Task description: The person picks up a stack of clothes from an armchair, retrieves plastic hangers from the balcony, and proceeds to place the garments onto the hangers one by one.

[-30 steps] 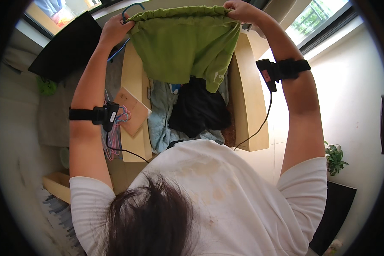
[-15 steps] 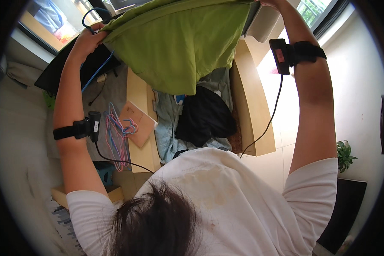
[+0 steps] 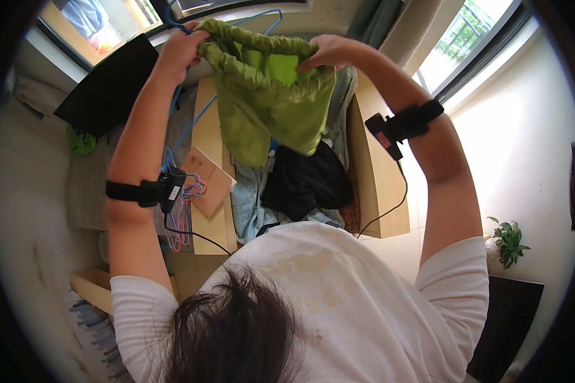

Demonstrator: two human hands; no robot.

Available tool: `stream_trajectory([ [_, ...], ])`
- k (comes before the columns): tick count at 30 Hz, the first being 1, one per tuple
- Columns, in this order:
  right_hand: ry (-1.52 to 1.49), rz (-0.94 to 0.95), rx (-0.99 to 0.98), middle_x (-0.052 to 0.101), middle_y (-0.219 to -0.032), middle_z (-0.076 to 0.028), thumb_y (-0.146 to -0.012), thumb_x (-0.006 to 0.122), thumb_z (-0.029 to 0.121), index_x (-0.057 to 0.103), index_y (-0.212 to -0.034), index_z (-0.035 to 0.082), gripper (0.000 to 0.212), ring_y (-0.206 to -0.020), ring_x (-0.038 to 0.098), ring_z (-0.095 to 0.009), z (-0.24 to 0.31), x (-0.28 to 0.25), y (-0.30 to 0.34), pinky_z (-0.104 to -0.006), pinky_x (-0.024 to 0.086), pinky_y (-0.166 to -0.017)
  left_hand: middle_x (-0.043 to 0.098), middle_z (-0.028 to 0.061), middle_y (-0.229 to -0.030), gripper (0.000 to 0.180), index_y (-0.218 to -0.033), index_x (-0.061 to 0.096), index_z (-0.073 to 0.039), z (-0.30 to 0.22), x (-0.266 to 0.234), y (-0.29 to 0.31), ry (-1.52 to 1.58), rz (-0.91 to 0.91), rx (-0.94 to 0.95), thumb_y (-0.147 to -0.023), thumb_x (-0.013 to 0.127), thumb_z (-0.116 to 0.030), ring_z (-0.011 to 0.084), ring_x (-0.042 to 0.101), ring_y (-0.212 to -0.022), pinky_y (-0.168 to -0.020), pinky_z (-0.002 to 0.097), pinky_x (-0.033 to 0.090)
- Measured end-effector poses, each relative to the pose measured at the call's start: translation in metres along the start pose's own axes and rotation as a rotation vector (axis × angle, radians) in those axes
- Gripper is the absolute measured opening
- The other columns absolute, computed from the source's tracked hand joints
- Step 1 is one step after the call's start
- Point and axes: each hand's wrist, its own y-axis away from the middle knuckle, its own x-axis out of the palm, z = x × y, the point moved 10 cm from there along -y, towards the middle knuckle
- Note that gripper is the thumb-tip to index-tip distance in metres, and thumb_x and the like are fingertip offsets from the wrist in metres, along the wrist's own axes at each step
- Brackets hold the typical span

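Bright daylight from right-hand window point(image 3: 465, 46)

Shorts point(image 3: 252, 112) hang above the cloth point(image 3: 308, 182) — notebook point(image 3: 212, 182) left, plant point(image 3: 510, 244) far right.

The green garment point(image 3: 271, 121) I held hid part of the black cloth point(image 3: 308, 182) and, with my left hand point(image 3: 181, 52), part of the blue hanger point(image 3: 201, 115). The black device point(image 3: 171, 190) on my left forearm point(image 3: 137, 150) covered some pink hangers point(image 3: 182, 220). The lower edge cut off my hair point(image 3: 236, 338) and white shirt point(image 3: 364, 313).

The left fingers point(image 3: 195, 39) and right fingers point(image 3: 312, 60) grip, both arms point(image 3: 450, 163) stretched forward.
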Motion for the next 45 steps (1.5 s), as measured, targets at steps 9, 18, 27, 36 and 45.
stream_trajectory([
  [9, 0.283, -0.446, 0.140, 0.055, -0.088, -0.014, -0.069, 0.045, 0.019, 0.051, -0.087, 0.005, 0.023, -0.076, 0.055, -0.026, -0.077, -0.038, 0.001, -0.0326, 0.044, -0.064, 0.045, 0.0085, -0.061, 0.022, -0.079, 0.049, -0.008, 0.047, -0.036, 0.009, -0.794, -0.086, 0.320, -0.059, 0.057, -0.013, 0.0165, 0.046, -0.061, -0.056, 0.0275, 0.036],
  [18, -0.055, -0.284, 0.173, 0.057, -0.071, -0.009, -0.069, 0.050, 0.014, 0.048, -0.088, 0.004, 0.022, -0.054, 0.058, -0.015, -0.080, -0.026, 0.003, -0.0259, 0.045, -0.045, 0.045, 0.0019, -0.054, 0.012, -0.074, 0.050, -0.004, 0.102, -0.017, 0.019, -0.373, 0.097, -0.070, -0.064, 0.051, -0.010, 0.0091, 0.040, -0.048, -0.045, 0.0238, 0.031],
  [27, -0.118, -0.058, 0.064, 0.057, -0.077, -0.013, -0.064, 0.049, 0.008, 0.053, -0.096, 0.008, 0.032, -0.060, 0.058, -0.019, -0.078, 0.025, -0.007, -0.0288, 0.047, -0.049, 0.052, 0.0136, -0.073, 0.020, -0.082, 0.052, -0.003, 0.091, 0.005, 0.041, -0.747, 0.063, 0.161, -0.063, 0.052, -0.007, 0.0201, 0.051, -0.065, -0.058, 0.0275, 0.039],
  [36, -0.247, 0.059, 0.028, 0.050, -0.065, -0.002, -0.063, 0.058, 0.015, 0.054, -0.084, 0.004, 0.024, -0.054, 0.045, -0.011, -0.036, 0.039, -0.006, -0.0239, 0.038, -0.044, 0.048, -0.0009, -0.076, 0.026, -0.094, 0.052, -0.004, 0.098, 0.031, 0.072, -0.231, 0.350, 0.250, -0.070, 0.055, -0.013, 0.0097, 0.045, -0.076, -0.069, 0.0204, 0.034],
  [45, -0.207, -0.022, -0.163, 0.053, -0.077, -0.008, -0.062, 0.060, 0.017, 0.050, -0.085, 0.000, 0.030, -0.072, 0.050, -0.015, 0.007, 0.042, 0.007, -0.0251, 0.040, -0.064, 0.024, -0.0051, -0.049, 0.034, -0.104, 0.044, -0.001, 0.003, 0.015, 0.078, 0.807, 0.200, 0.300, -0.082, 0.039, -0.026, 0.0029, 0.018, -0.042, -0.039, 0.0174, 0.014],
])
